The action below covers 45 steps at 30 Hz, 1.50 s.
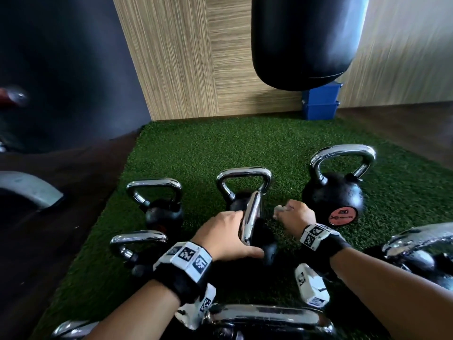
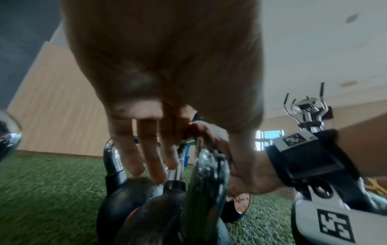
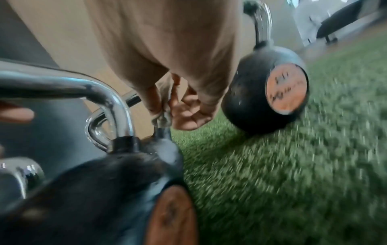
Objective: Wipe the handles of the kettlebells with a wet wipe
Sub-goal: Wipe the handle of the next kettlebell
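left hand [image 1: 226, 233] grips the chrome loop handle [image 1: 250, 217] of a small black round kettlebell [image 1: 266, 244] tipped toward the person, fingers curled round the far side, thumb on the near side. right hand [image 1: 295, 215] sits just right of that handle, fingers pinched shut on a crumpled white wet wipe [image 1: 279, 209]; in the right wrist view the wipe [image 3: 162, 114] sits right at the foot of a handle leg where it joins the black body, touching or almost, too blurred to be sure. key relation: handle lies directly left of the right hand, its long axis running away from the person and slightly up, so the wiping hand is the nearer free one and the next stroke likely runs along that axis while the left hand steadies. other kettlebells stand around the hands: an upright one just beyond the held one [image 1: 244, 182], a smaller one beyond-left [image 1: 157, 200], another near-left [image 1: 137, 246], a big black one with an orange-red round label beyond-right [image 1: 335, 192], more chrome handles near the wrists at bottom [image 1: 267, 317] and far right [image 1: 421, 244]. all on green artificial turf mat [image 1: 196, 148] on a dark floor. beyond: wood-grain wall panel [image 1: 176, 57], hanging black punching bag [image 1: 301, 40], stacked blue plastic bins [image 1: 321, 101]. how many handles are already wiped cannot be told.
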### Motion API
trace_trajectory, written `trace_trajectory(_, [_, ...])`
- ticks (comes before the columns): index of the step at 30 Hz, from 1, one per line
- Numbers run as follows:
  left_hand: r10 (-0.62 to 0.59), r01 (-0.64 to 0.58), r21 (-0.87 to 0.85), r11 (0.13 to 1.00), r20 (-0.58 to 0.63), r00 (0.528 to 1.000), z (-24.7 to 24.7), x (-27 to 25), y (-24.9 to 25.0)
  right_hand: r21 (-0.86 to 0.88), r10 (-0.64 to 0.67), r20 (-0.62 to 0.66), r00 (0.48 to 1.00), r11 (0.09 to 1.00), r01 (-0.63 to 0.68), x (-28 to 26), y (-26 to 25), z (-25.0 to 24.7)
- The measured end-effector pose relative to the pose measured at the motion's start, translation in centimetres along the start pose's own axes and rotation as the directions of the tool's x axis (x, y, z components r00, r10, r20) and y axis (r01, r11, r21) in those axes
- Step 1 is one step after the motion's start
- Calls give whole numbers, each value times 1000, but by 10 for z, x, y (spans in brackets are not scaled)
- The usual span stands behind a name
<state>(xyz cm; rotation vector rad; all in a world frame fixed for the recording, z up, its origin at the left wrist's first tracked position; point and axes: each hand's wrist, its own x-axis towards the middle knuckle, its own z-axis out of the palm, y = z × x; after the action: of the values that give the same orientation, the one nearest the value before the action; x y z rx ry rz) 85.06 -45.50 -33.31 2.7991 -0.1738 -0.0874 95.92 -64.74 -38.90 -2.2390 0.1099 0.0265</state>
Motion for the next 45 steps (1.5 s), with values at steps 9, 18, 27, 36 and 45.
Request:
trace_trajectory(9, [-184, 181, 83, 980, 36, 982, -12, 11, 18, -283, -490, 320, 811, 767, 576, -1, -54, -31])
trace_trajectory(18, [-125, 73, 261, 962, 188, 974, -42, 18, 9, -577, -394, 523, 756, 489, 654, -8, -83, -65])
trace_trajectory(27, [32, -56, 397, 916, 66, 997, -37, 26, -3, -672, -316, 487, 814, 460, 580, -31, -72, -75])
trace_trajectory(36, [-59, 57, -76, 995, -30, 998, -28, -47, -47, -650, -344, 360, 867, 574, 498, -71, -86, -75])
trace_trajectory(45, [-50, 170, -310, 935, 360, 931, 37, -133, -53, -532, -286, 531, 798, 620, 576, -188, -113, -107])
